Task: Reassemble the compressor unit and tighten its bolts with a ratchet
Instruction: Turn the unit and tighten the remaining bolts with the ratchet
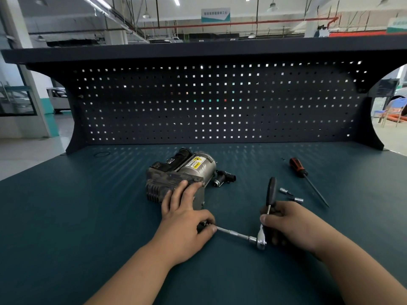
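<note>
Head view: the compressor (178, 175) lies on its side on the green bench (88, 216), a little left of centre, its silver cylinder with the yellow label pointing away from you towards the pegboard (220, 106). Your left hand (185, 214) lies over its near end: two fingers stretch out flat on the dark ribbed housing, while the thumb and a curled finger pinch the far tip of the extension (233, 234) right at the unit's near edge (what sits on that tip is hidden under your thumb). The extension runs level, just above the bench, to the head of the ratchet (271, 191). Your right hand (290, 225) is closed round the ratchet's shaft just above the head, and the black handle stands up out of the fist, pointing away from you. Just right of the compressor lies a small black fitting (224, 178). Two sockets (298, 199) rest beyond your right hand, and a screwdriver (306, 179) with an orange-and-black handle lies further right.
</note>
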The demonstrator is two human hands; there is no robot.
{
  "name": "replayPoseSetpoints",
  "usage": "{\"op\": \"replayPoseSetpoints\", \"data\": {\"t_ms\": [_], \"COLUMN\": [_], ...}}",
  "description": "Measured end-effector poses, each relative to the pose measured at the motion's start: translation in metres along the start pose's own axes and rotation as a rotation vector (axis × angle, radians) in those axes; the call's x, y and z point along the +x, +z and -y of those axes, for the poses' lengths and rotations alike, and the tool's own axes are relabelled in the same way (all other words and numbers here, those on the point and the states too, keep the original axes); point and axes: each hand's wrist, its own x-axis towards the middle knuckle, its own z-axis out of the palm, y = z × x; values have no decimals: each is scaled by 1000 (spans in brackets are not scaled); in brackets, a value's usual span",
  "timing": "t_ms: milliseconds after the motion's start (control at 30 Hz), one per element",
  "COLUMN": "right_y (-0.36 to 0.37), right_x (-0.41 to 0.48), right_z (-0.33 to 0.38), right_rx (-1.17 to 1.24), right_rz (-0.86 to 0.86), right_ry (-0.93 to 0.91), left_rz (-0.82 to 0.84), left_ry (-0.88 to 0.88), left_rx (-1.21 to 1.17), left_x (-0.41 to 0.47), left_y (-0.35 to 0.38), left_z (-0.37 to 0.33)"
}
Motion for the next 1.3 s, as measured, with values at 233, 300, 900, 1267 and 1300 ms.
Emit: {"op": "replayPoseSetpoints", "data": {"t_ms": [233,300,900,1267,1300], "right_y": [-6,-6,1,-5,-6], "right_x": [-13,-18,-4,-26,-24], "right_z": [11,16,7,23,22], "right_rx": [26,-4,-54,82,87], "right_rz": [21,77,-31,137,125], "right_ry": [-168,-206,50,-171,-162], "left_rz": [29,36,16,40,37], "left_ry": [-6,-11,-12,-12,-12], "left_rx": [-3,-4,-21,-17,-17], "left_x": [2,1,1,1,1], "left_y": [-2,-3,-3,-4,-4], "left_z": [-2,-2,-3,-2,-2]}}
